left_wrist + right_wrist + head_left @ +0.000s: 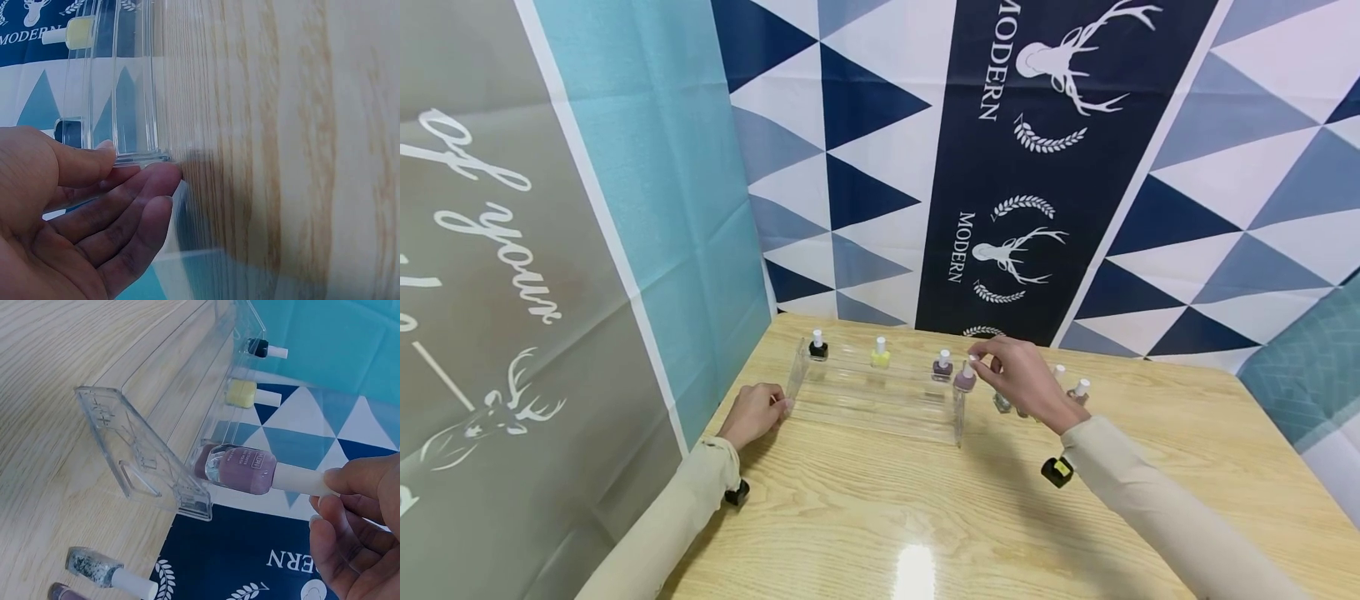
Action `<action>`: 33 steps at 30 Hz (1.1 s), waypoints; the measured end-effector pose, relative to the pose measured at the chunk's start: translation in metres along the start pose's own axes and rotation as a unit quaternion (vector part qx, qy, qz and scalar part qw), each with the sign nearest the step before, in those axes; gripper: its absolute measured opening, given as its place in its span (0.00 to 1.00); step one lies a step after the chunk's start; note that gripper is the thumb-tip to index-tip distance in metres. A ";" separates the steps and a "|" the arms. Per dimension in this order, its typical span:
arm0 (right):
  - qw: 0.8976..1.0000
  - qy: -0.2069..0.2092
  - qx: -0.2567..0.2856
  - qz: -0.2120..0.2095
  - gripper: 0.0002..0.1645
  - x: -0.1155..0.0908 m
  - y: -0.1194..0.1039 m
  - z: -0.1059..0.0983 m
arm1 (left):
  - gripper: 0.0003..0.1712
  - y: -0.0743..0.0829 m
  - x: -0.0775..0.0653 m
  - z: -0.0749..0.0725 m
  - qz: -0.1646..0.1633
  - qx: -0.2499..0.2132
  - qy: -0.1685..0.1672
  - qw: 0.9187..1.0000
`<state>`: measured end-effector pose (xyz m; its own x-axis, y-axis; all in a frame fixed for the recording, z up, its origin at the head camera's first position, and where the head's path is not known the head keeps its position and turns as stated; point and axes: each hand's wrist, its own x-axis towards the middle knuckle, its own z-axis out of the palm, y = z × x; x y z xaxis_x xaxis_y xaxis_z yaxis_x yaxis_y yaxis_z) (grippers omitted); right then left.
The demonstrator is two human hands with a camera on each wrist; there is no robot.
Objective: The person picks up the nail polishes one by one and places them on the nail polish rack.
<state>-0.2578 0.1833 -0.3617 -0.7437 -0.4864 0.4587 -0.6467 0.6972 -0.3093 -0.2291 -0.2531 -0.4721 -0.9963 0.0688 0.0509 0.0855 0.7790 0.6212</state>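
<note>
A clear stepped display rack [872, 408] stands on the wooden table, its left end panel held by my left hand [756, 412] between thumb and fingers. With thumb and fingertips, my right hand [1022, 379] pinches the white cap of a mauve nail polish bottle [247, 469] at the top right end of the rack. The bottle is upright in the head view, its base right at the top step. Along that step stand a black nail polish [817, 349], a yellow nail polish [880, 359] and a dark purple nail polish [942, 371]. The lower steps hold no bottles.
Several more nail polish bottles stand on the table right of the rack, partly hidden by my right hand, among them a glittery one [94, 565] and a brownish one [1079, 392]. Patterned cloth [872, 167] hangs behind the table [827, 517] and along its left side.
</note>
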 end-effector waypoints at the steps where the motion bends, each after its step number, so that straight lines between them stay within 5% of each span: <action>1: 1.000 0.000 0.000 -0.002 0.06 0.001 0.000 0.001 | 0.15 0.000 0.000 0.000 0.000 0.000 -0.001 1.000; 33: 0.999 -0.005 0.026 -0.029 0.06 0.031 -0.023 0.026 | 0.17 -0.001 0.000 0.001 0.005 0.006 0.000 1.000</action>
<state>-0.2702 0.1386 -0.3626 -0.7063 -0.5309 0.4684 -0.6965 0.6396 -0.3253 -0.2289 -0.2531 -0.4733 -0.9954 0.0772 0.0563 0.0955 0.7857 0.6112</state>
